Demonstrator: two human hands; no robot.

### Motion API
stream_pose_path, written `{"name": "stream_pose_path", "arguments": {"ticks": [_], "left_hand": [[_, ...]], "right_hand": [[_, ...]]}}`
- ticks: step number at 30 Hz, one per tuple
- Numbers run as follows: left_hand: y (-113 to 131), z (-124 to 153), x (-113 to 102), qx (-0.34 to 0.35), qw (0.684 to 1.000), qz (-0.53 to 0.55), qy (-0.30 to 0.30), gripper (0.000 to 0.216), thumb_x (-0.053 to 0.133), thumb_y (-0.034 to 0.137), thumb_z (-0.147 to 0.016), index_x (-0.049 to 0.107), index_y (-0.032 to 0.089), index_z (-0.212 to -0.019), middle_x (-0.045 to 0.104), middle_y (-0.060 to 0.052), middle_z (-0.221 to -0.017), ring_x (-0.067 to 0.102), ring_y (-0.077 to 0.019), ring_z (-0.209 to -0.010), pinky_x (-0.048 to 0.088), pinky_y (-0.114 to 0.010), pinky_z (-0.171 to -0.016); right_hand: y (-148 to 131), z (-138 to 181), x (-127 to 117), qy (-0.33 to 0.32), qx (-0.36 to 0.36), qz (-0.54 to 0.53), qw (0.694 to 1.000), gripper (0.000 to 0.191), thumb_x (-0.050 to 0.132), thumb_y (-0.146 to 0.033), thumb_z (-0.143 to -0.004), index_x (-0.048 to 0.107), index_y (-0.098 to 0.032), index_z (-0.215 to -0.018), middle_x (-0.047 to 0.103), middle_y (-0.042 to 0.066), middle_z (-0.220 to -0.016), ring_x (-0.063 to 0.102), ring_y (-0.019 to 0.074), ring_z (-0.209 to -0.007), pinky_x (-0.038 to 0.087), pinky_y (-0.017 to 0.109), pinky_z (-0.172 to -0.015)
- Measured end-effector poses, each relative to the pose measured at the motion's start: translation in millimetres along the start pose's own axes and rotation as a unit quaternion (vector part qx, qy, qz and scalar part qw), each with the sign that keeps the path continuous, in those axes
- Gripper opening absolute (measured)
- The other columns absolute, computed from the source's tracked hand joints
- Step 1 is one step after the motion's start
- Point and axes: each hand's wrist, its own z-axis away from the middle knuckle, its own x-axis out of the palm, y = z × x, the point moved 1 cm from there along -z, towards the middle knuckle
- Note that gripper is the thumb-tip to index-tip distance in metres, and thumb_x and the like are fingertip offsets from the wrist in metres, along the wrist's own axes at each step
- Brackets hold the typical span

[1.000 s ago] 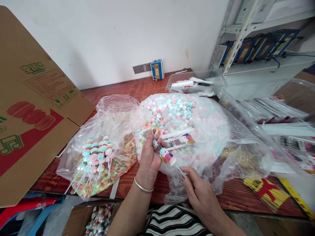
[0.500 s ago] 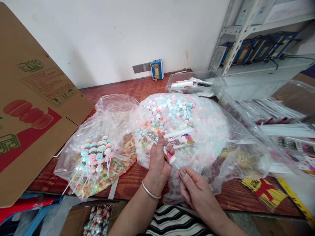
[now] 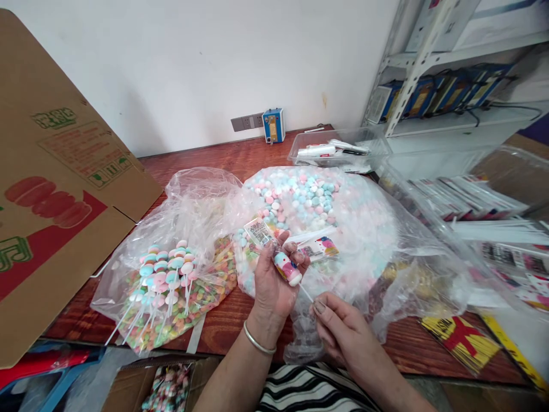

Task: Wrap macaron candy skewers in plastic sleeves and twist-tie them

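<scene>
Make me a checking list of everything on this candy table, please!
Surface: red-brown wooden table, mostly covered.
Job's things: candy skewer in the left hand; right hand pinches its white stick.
Clutter: bag of pastel candies; bag of finished skewers; clear tray; cardboard box.
Grippers: both hands closed on the skewer.
Cables: black cable on the shelf.
Surroundings: white wall, wall socket, metal shelving.
</scene>
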Motion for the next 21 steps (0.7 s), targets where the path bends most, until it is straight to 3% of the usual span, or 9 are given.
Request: {"name": "stream_pose_path", "arguments": {"ticks": [2, 5, 8, 11, 15, 17, 21], "left_hand": [[1, 2, 1, -0.015, 0.999, -0.003, -0.035, 0.031, 0.059, 0.035, -0.085, 0.066, 0.013, -0.105, 0.061, -0.003, -0.077, 0.058, -0.0129, -0.065, 0.055, -0.035, -0.076], [2, 1, 0, -0.007, 1.000, -0.016, -0.024, 0.026, 0.063, 0.030, -0.083, 0.067, 0.015, -0.104, 0.063, -0.003, -0.082, 0.061, -0.0128, -0.070, 0.054, -0.034, -0.080], [2, -2, -4, 0.055, 0.998, -0.033, 0.016, 0.027, 0.067, 0.014, -0.079, 0.067, 0.024, -0.104, 0.066, -0.001, -0.097, 0.065, -0.0132, -0.084, 0.053, -0.034, -0.087], [3, -4, -8, 0.089, 0.996, -0.023, 0.020, 0.035, 0.066, 0.008, -0.079, 0.066, 0.029, -0.106, 0.067, 0.000, -0.109, 0.065, -0.0147, -0.095, 0.052, -0.037, -0.092], [4, -3, -5, 0.024, 0.999, 0.022, 0.002, 0.018, 0.060, 0.025, -0.089, 0.065, 0.021, -0.106, 0.068, -0.002, -0.096, 0.065, -0.0115, -0.079, 0.055, -0.032, -0.083], [3, -2, -3, -0.005, 0.999, 0.039, -0.002, 0.022, 0.058, 0.035, -0.091, 0.065, 0.017, -0.100, 0.064, -0.001, -0.083, 0.061, -0.0094, -0.068, 0.055, -0.026, -0.073], [-1, 0, 1, -0.002, 1.000, 0.014, -0.006, 0.032, 0.060, 0.046, -0.087, 0.063, 0.016, -0.098, 0.057, 0.001, -0.072, 0.053, -0.0074, -0.056, 0.052, -0.022, -0.061]], "right_hand": [[0, 1, 6, -0.084, 0.102, -0.179, 0.975, 0.034, 0.048, -0.053, -0.092, 0.055, -0.020, -0.085, 0.030, -0.013, -0.047, 0.014, 0.0045, -0.031, 0.018, 0.019, -0.032], [3, 0, 10, -0.078, 0.102, -0.267, 0.955, 0.032, 0.057, -0.051, -0.089, 0.055, -0.020, -0.086, 0.031, -0.013, -0.046, 0.013, 0.0029, -0.033, 0.016, 0.017, -0.034], [10, -2, 7, -0.011, 0.034, -0.181, 0.983, 0.031, 0.057, -0.049, -0.090, 0.053, -0.020, -0.083, 0.035, -0.011, -0.048, 0.019, 0.0049, -0.038, 0.014, 0.018, -0.037], [14, -2, 2, 0.018, -0.032, -0.028, 0.999, 0.032, 0.051, -0.048, -0.094, 0.053, -0.019, -0.081, 0.039, -0.008, -0.054, 0.029, 0.0077, -0.045, 0.022, 0.019, -0.041], [12, 0, 0, 0.043, -0.108, 0.111, 0.987, 0.026, 0.047, -0.041, -0.096, 0.056, -0.018, -0.085, 0.044, -0.005, -0.061, 0.038, 0.0108, -0.053, 0.031, 0.022, -0.047], [9, 0, 0, 0.051, -0.126, 0.141, 0.981, 0.023, 0.047, -0.037, -0.096, 0.056, -0.018, -0.085, 0.046, -0.005, -0.062, 0.041, 0.0111, -0.053, 0.032, 0.022, -0.048], [4, 1, 1, 0.065, -0.151, 0.168, 0.972, 0.021, 0.045, -0.032, -0.096, 0.055, -0.019, -0.083, 0.051, -0.004, -0.062, 0.046, 0.0114, -0.052, 0.036, 0.021, -0.048]]}}
